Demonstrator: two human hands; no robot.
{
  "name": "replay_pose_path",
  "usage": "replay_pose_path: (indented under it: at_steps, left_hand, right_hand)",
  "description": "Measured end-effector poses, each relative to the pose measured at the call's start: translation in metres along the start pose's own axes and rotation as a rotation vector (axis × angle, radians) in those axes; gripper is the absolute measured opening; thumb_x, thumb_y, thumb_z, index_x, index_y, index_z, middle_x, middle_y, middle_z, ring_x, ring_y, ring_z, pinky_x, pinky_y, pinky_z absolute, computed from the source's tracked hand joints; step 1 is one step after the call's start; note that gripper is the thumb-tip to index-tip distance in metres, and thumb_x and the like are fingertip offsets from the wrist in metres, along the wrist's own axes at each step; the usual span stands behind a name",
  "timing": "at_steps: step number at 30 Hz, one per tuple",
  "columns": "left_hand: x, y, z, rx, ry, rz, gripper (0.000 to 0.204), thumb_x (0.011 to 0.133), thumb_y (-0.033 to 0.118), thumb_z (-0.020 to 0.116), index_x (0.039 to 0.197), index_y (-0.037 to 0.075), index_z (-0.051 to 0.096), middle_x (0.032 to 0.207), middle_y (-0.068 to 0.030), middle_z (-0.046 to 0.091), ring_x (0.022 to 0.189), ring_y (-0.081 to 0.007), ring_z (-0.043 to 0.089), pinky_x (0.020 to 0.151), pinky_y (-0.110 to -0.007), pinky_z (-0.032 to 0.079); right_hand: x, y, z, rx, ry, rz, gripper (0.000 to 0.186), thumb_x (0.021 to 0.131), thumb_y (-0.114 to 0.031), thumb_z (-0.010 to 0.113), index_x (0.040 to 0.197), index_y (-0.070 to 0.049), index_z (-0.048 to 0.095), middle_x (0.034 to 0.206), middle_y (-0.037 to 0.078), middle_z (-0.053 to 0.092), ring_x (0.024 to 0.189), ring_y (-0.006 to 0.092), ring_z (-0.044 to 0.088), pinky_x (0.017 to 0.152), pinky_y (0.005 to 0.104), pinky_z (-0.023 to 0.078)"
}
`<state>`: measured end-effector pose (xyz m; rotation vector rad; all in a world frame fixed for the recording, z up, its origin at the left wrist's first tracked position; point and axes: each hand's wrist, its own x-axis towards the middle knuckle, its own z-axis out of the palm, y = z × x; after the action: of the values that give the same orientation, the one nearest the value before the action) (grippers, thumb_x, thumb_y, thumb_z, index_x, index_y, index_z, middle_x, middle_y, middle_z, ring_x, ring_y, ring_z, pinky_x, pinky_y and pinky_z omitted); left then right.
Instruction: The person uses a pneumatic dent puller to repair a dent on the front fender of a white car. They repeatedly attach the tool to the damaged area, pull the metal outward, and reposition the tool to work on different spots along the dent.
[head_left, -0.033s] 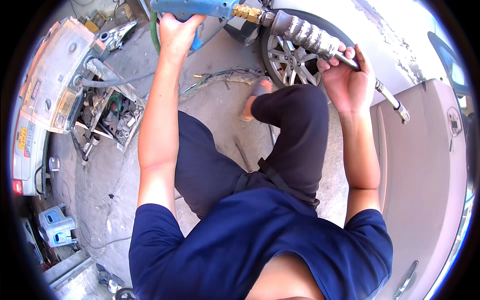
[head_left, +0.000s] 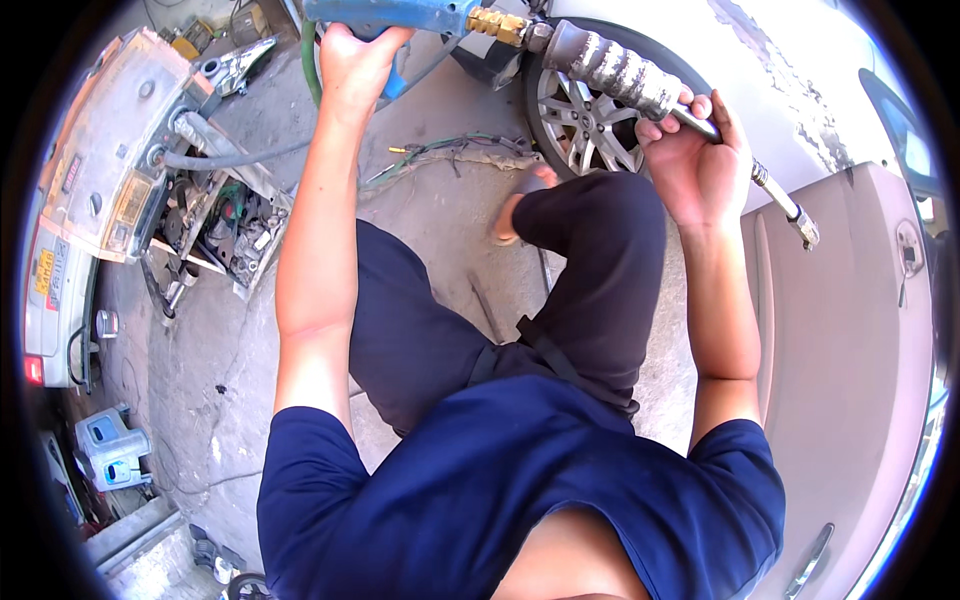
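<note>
A dent puller (head_left: 400, 12) with a blue pistol-shaped body crosses the top of the view. Brass fittings (head_left: 495, 24) join its body to a worn, ribbed slide weight (head_left: 615, 72). From there a thin metal rod runs down to the right, ending in a small jointed tip (head_left: 804, 230). My left hand (head_left: 355, 72) is closed round the blue grip, its fingers partly hidden behind it. With fingers curled about the rod just past the ribbed weight, my right hand (head_left: 698, 165) supports the other end.
A wheel (head_left: 590, 120) and a white panel with peeled paint (head_left: 770, 80) lie ahead. On the right stands a brownish car door (head_left: 840, 330). Removed vehicle parts (head_left: 120, 160), a grey hose (head_left: 235, 163) and a blue-grey stool (head_left: 115, 450) are on the left. Wires (head_left: 450, 145) lie on the floor.
My right knee and foot have shifted slightly to the right. Both hands and the dent puller stay almost where they were.
</note>
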<state>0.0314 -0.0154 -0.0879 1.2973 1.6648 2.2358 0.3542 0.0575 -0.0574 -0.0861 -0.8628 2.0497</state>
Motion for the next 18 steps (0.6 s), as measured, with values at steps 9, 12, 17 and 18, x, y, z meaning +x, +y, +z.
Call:
replay_pose_path:
  at_steps: [9, 12, 17, 18]
  left_hand:
    - [0.009, -0.011, -0.026, 0.161, -0.023, -0.021, 0.04, 0.069, 0.01, 0.073, 0.104, -0.004, 0.059, 0.094, -0.0104, 0.066, 0.084, -0.0182, 0.063, 0.075, -0.032, 0.05]
    - [0.007, -0.012, -0.021, 0.18, 0.036, 0.136, 0.042, 0.069, 0.011, 0.073, 0.105, -0.004, 0.059, 0.095, -0.0112, 0.066, 0.086, -0.0199, 0.063, 0.077, -0.033, 0.05]
    - [0.006, 0.017, -0.014, 0.251, 0.037, 0.14, 0.046, 0.07, 0.014, 0.076, 0.107, -0.005, 0.057, 0.097, -0.0126, 0.066, 0.091, -0.0221, 0.063, 0.083, -0.034, 0.049]
    - [0.005, 0.022, -0.011, 0.295, 0.063, 0.175, 0.047, 0.07, 0.015, 0.076, 0.108, -0.005, 0.057, 0.098, -0.0129, 0.066, 0.092, -0.0224, 0.063, 0.084, -0.034, 0.049]
  right_hand:
    - [0.0, 0.025, 0.004, 0.011, 0.066, 0.071, 0.028, 0.098, -0.025, 0.042, 0.077, -0.008, 0.049, 0.094, 0.005, 0.051, 0.073, 0.0179, 0.043, 0.071, 0.0335, 0.036]
    - [0.003, 0.024, 0.004, 0.022, 0.065, 0.06, 0.028, 0.098, -0.025, 0.041, 0.077, -0.009, 0.047, 0.091, 0.004, 0.05, 0.071, 0.0176, 0.042, 0.07, 0.0333, 0.036]
    - [0.005, 0.013, -0.004, 0.071, 0.051, 0.06, 0.025, 0.098, -0.023, 0.04, 0.076, -0.011, 0.044, 0.087, 0.003, 0.048, 0.073, 0.0173, 0.042, 0.07, 0.0337, 0.035]
    - [0.006, 0.01, -0.006, 0.084, 0.034, 0.059, 0.025, 0.098, -0.023, 0.04, 0.076, -0.011, 0.043, 0.087, 0.003, 0.048, 0.073, 0.0173, 0.042, 0.07, 0.0337, 0.035]
